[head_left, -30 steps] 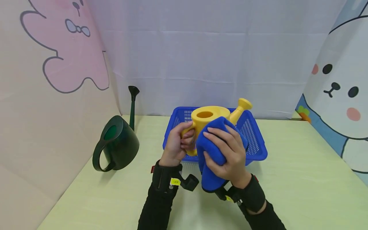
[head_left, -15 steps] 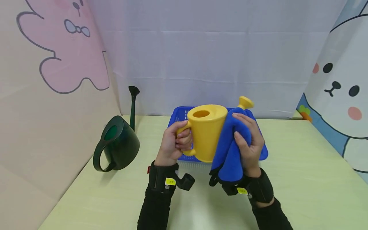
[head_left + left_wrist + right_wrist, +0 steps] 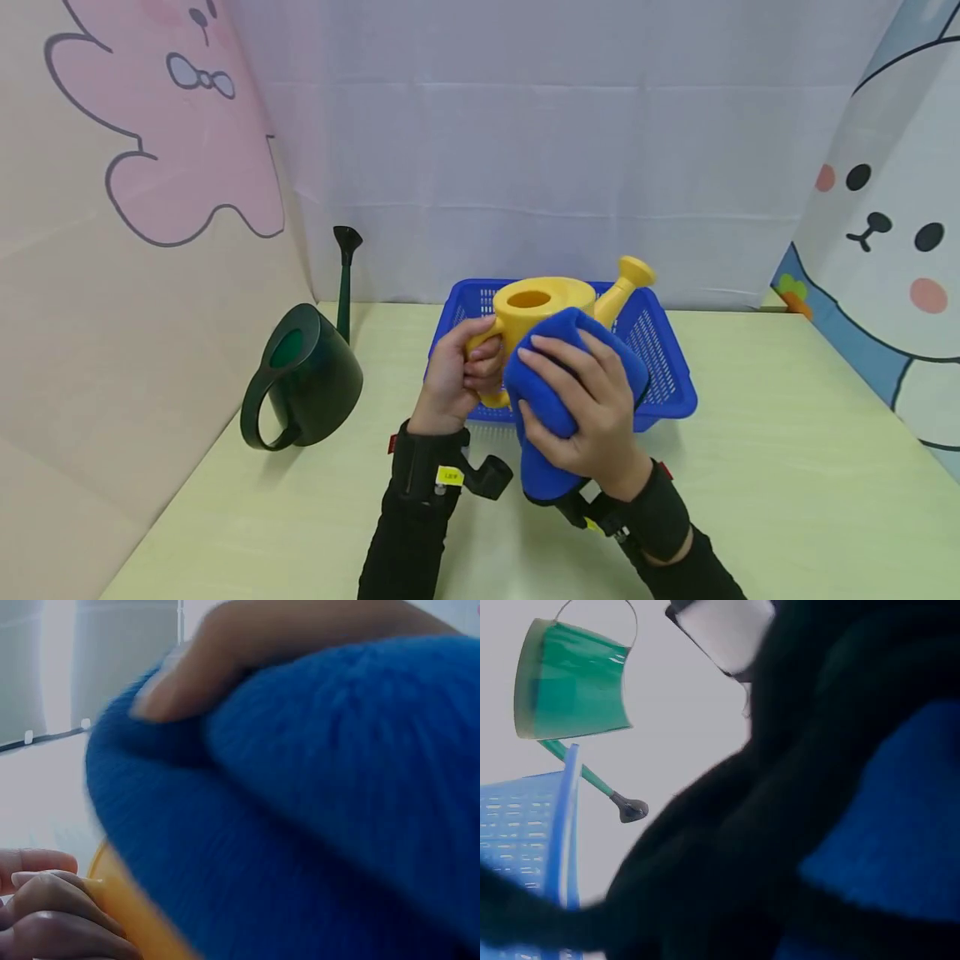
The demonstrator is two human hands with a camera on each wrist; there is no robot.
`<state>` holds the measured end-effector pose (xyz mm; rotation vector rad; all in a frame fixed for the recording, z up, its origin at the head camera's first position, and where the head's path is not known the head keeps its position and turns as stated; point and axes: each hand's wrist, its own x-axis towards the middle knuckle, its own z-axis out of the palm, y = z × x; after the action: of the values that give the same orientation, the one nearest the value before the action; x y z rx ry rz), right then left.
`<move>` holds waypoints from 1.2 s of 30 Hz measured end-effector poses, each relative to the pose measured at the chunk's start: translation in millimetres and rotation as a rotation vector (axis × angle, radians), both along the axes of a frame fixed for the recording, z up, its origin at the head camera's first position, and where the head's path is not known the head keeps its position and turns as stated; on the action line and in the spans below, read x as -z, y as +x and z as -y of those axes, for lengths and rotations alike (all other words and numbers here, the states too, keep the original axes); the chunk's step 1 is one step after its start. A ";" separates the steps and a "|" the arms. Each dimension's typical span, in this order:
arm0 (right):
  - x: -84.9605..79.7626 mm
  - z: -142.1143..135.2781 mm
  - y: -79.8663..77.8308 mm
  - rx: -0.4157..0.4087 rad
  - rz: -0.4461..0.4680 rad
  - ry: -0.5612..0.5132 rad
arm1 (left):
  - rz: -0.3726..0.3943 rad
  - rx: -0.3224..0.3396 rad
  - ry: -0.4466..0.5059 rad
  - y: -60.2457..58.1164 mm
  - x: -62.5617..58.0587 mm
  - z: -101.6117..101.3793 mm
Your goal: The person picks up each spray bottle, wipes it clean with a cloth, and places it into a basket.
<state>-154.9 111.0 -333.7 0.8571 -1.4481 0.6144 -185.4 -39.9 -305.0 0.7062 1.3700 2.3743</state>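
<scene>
My left hand [image 3: 459,375] grips the handle of a yellow watering can [image 3: 551,293], fingers curled round it. The can is held up in front of a blue basket, its spout pointing right. Against the can's front, my right hand [image 3: 588,408] presses a bunched blue cloth [image 3: 551,467] with spread, bent fingers. The cloth covers most of the can's body in the head view. Close up in the left wrist view, the cloth [image 3: 247,847] fills most of the picture, with the yellow can [image 3: 142,915] showing at its lower left edge.
Behind the can stands the blue perforated basket [image 3: 667,367] on the pale table [image 3: 787,467]. A dark green watering can [image 3: 318,379] stands at the left, its long spout pointing toward the back. A white curtain [image 3: 480,150] closes off the back, with cartoon-printed sheets on both sides.
Between the frames the cloth goes right to the spout, then back left over the can's body, with my right hand. My left hand keeps its grip on the handle, shifting slightly.
</scene>
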 end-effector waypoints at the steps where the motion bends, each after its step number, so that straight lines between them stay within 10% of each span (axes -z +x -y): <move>1: 0.4 2.8 1.3 0.021 -0.018 0.040 | 0.006 0.001 -0.001 0.7 0.2 -1.2; 8: 0.8 7.1 4.3 0.038 -0.032 0.124 | 0.027 -0.001 -0.005 3.3 0.8 -4.0; 22: -12.9 -31.2 4.7 -0.364 0.285 -0.354 | 0.009 0.054 0.038 5.3 -2.6 4.5; 28: -13.5 -36.9 5.4 -0.308 0.368 -0.407 | -0.002 0.056 0.044 7.0 -2.7 5.9; 36: -8.5 -18.5 6.6 -0.110 0.153 -0.211 | -0.011 0.028 0.041 5.5 -0.9 4.7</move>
<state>-148.3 129.5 -325.2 0.7394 -1.4490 0.9158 -179.9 -44.7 -304.1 0.7462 1.3100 2.3863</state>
